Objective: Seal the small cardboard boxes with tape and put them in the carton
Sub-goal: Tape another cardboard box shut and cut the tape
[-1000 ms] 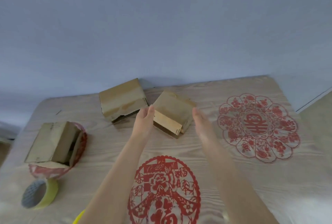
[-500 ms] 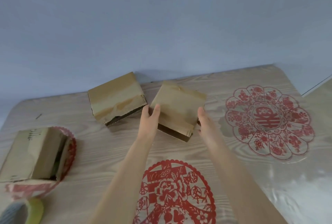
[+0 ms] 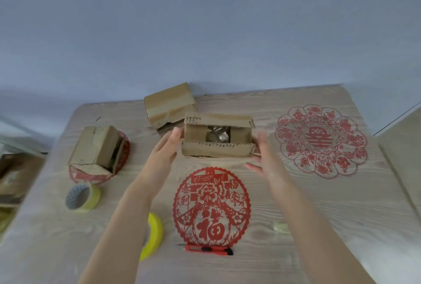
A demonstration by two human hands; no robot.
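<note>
Far left on table (image 3: 341,215): small cardboard box (image 3: 95,147) on its side atop a red paper-cut mat (image 3: 91,175), open end facing right, one flap hanging loose. Just in front of it: yellow tape roll (image 3: 82,197), core facing camera. Second yellow roll (image 3: 155,233) nearer camera, partly hidden behind left forearm.

Left hand (image 3: 167,147): fingers straight, pressed flat against left end of middle box (image 3: 217,149), not curled round it. Behind that hand, near table's back edge: back box (image 3: 169,103), paler strip across its top, near flap gaping slightly. Touching middle box or just behind it, cannot tell.

Middle box: between both hands, beyond centre paper-cut (image 3: 211,206). Open side toward camera, top and bottom flaps folded outward, two side flaps turned in, something shiny visible inside. Dark shadow under near edge; lifted or only tilted, cannot tell.

Red utility knife (image 3: 208,249) lying flat at near edge of centre paper-cut.

Right hand (image 3: 264,158): motion-blurred, fingers straight and spread at right end of middle box, thumb pointing left below box corner. Actual contact not confirmable.

Right side: round floral paper-cut (image 3: 321,141) flat on table, apart from all boxes.
</note>
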